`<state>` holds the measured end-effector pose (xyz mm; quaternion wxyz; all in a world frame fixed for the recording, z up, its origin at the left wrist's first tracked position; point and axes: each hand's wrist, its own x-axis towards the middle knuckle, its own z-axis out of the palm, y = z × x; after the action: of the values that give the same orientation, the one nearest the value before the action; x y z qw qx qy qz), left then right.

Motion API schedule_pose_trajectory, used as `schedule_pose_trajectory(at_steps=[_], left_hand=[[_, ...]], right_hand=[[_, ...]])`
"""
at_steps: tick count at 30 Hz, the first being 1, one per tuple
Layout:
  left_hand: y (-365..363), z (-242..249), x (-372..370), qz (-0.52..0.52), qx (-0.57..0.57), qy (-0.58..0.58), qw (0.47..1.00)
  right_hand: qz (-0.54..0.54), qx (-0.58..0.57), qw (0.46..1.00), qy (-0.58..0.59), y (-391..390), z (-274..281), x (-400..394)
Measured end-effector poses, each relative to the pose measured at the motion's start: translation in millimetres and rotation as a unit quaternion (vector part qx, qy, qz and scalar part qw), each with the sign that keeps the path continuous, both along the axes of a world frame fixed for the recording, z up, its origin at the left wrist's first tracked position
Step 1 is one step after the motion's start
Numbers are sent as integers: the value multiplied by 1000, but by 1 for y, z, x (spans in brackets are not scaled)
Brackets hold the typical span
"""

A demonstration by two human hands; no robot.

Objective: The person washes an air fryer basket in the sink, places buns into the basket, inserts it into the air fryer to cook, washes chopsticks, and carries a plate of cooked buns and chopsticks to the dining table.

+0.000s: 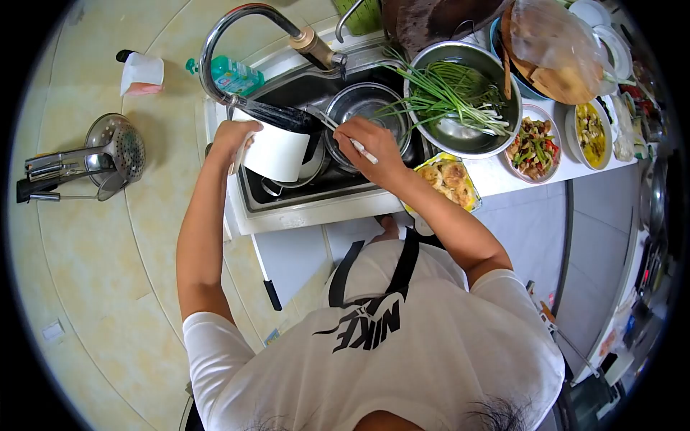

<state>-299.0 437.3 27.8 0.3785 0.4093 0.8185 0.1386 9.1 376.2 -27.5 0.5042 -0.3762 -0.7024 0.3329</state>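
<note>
At the left side of the sink [248,203], my left hand [234,138] grips a white cylindrical pot [277,152] by its side. The pot is tilted, with its dark inside facing right. My right hand [370,149] is closed around a slim utensil [365,151] with a white handle. Its metal end points toward the pot's mouth, and I cannot make out its exact kind. Below my hands, a round metal basin [369,97] and a metal pot [305,172] sit in the sink, partly covered by the white pot and my right hand.
A curved faucet [248,12] arches over the sink beside a green soap bottle [236,74]. To the right stand a steel bowl [463,147] of green onions [460,90], a tray of buns [447,179] and plated dishes [533,147]. Strainers and ladles [129,147] hang at left.
</note>
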Motion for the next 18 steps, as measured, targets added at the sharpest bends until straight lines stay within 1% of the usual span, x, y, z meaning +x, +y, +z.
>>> schedule_pose_trajectory(at_steps=[6,11,14,18], left_hand=[[8,19,-6,7,32,-29,999],[-3,18,3,5,21,-23,999],[-5,7,1,-7,11,-10,1000],[-2,18,2,12,29,-20,999]], right_hand=[[-5,6,1000,18,2,-1,-3],[6,19,1000,1,-1,-4,-8],[8,9,1000,7,-2,-3,-6],[1,-3,1000,8,-1,-5,-4]])
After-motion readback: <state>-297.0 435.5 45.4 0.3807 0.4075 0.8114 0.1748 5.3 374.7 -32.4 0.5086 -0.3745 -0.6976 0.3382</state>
